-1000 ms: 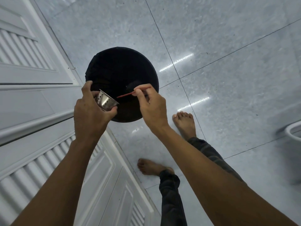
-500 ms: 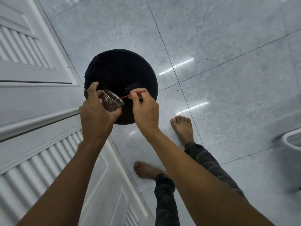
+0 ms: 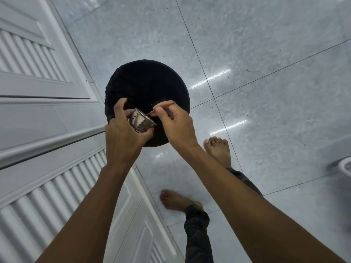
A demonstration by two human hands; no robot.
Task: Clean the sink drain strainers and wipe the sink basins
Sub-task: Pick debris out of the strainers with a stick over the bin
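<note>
Partly palm-hidden strainer [image 3: 141,122] gripped by left hand [image 3: 123,137]; right hand [image 3: 178,126] pinches red stick [image 3: 165,106].

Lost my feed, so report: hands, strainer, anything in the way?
Left hand grips the strainer over the black bin. Right hand pinches a thin red stick, tip at the strainer's rim. Nothing seen in the way.

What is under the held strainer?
A black bin stands below the strainer; its inside is too dark to read, and the left hand and right hand cover its near edge.
</note>
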